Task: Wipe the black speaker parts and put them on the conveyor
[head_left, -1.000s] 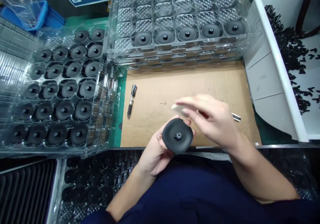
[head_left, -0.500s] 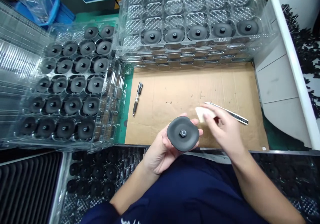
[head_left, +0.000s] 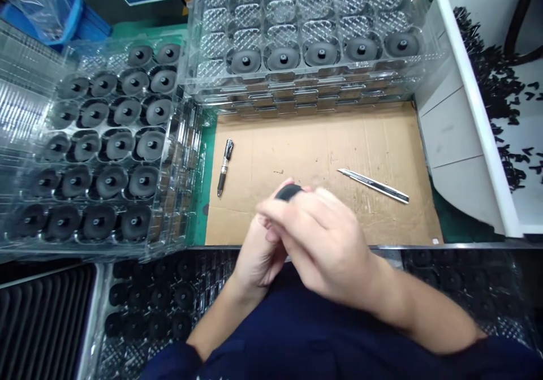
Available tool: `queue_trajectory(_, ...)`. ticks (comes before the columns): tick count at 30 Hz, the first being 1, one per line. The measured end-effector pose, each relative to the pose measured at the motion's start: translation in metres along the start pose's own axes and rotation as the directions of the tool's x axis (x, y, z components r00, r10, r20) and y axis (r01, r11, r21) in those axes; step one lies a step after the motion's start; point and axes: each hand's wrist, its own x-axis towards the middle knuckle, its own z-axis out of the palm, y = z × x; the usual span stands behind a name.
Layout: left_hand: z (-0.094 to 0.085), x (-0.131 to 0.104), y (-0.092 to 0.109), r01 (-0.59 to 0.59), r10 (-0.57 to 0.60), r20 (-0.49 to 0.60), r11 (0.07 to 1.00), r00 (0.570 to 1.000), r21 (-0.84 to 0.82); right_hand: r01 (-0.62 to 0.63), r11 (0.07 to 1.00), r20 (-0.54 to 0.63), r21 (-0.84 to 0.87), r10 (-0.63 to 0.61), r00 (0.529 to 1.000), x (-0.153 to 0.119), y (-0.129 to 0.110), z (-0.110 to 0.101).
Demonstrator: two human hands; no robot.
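Observation:
My left hand is closed round a black round dish-like part with a small central stud, held above the front edge of the cardboard. Only the part's far rim shows. My right hand lies over the part, its fingers curled and blurred by motion. The white pad that it held a moment earlier is hidden behind the fingers now. To the right of the hands, a slim utility knife rests on the cardboard sheet.
A pen lies at left. Clear trays of black parts stand stacked at left, and another stack stands at the back with its front row filled. A white bin at right holds small black pieces.
My right hand has come left with the white pad, over the black part. The part has tilted, and its face is covered. The knife shows fully. The view has shifted slightly right.

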Motion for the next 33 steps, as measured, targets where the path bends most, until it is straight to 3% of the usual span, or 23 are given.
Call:
queue_trajectory(2, -0.003, 0.000, 0.004, -0.016, 0.016, 0.048, 1.000, 0.999, 0.009, 0.034, 0.997, 0.063, 0.071, -0.038, 0.997, -0.009, 0.003, -0.003)
queue_trajectory(4, -0.010, 0.002, 0.004, -0.012, 0.008, 0.078, 0.999, 0.997, 0.043, -0.024, 0.999, 0.105, 0.033, 0.020, 0.994, -0.018, 0.008, -0.007)
queue_trajectory(8, -0.019, 0.005, -0.001, -0.008, 0.009, -0.012, 0.996, 1.000, 0.094, -0.141, 0.980, -0.007, -0.144, 0.141, 0.990, -0.025, 0.016, -0.014)
queue_trajectory(10, -0.018, 0.006, -0.001, -0.005, 0.004, 0.013, 0.997, 1.000, 0.081, -0.142, 0.987, 0.018, -0.078, 0.144, 0.989, -0.023, 0.016, -0.017)
queue_trajectory(13, -0.016, 0.007, 0.002, 0.002, -0.007, 0.086, 0.998, 0.996, 0.057, -0.181, 0.977, 0.154, 0.110, 0.164, 0.974, -0.020, 0.016, -0.022)
queue_trajectory(17, -0.014, 0.008, 0.004, -0.023, 0.018, 0.070, 0.998, 0.997, 0.063, -0.197, 0.980, 0.029, 0.003, 0.197, 0.980, -0.019, 0.013, -0.023)
queue_trajectory(20, -0.013, 0.008, 0.003, -0.008, 0.003, 0.085, 0.998, 0.996, 0.061, -0.111, 0.991, 0.113, 0.071, 0.103, 0.988, -0.020, 0.012, -0.022)
queue_trajectory(22, -0.013, 0.007, 0.003, -0.011, 0.007, 0.100, 0.999, 0.995, 0.044, -0.178, 0.973, 0.116, 0.146, 0.162, 0.980, -0.022, 0.017, -0.022)
queue_trajectory(25, -0.013, 0.006, 0.003, -0.007, 0.007, 0.139, 1.000, 0.990, -0.003, -0.386, 0.917, -0.069, 0.102, 0.393, 0.917, -0.031, 0.034, -0.020)
queue_trajectory(27, -0.013, 0.006, 0.003, 0.013, -0.007, 0.172, 0.999, 0.985, -0.030, -0.490, 0.865, -0.113, 0.104, 0.500, 0.859, -0.040, 0.045, -0.016)
queue_trajectory(30, -0.012, 0.008, 0.003, 0.027, -0.016, 0.203, 0.998, 0.979, -0.052, -0.590, 0.792, 0.012, 0.160, 0.596, 0.803, -0.058, 0.057, -0.002)
queue_trajectory(33, -0.012, 0.009, 0.002, 0.034, -0.023, 0.215, 0.998, 0.976, -0.046, -0.634, 0.758, 0.161, 0.154, 0.613, 0.773, -0.071, 0.062, 0.009)
